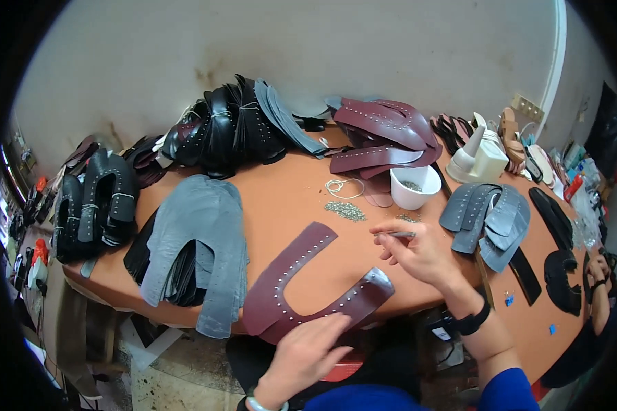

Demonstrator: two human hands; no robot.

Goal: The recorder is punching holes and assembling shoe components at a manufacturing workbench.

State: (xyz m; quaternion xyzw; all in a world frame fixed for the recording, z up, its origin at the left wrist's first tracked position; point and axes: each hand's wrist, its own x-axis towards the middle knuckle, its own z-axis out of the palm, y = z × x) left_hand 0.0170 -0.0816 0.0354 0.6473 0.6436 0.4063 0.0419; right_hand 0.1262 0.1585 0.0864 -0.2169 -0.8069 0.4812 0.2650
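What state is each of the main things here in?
Maroon U-shaped piece: laid out, studded along its inner edge
Left hand: open, at that piece's near edge
Right hand: closed on a slim tool
Small metal pieces: heaped loose
White bowl: upright, holding more of them
Pale cord: loosely coiled
Grey pieces at left: stacked
Black studded bundle: tied

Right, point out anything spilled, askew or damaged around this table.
Loose metal studs lie heaped on the tabletop, outside the white bowl; that looks like a spill, though possibly deliberate. Brown stains also mark the otherwise pale wall.
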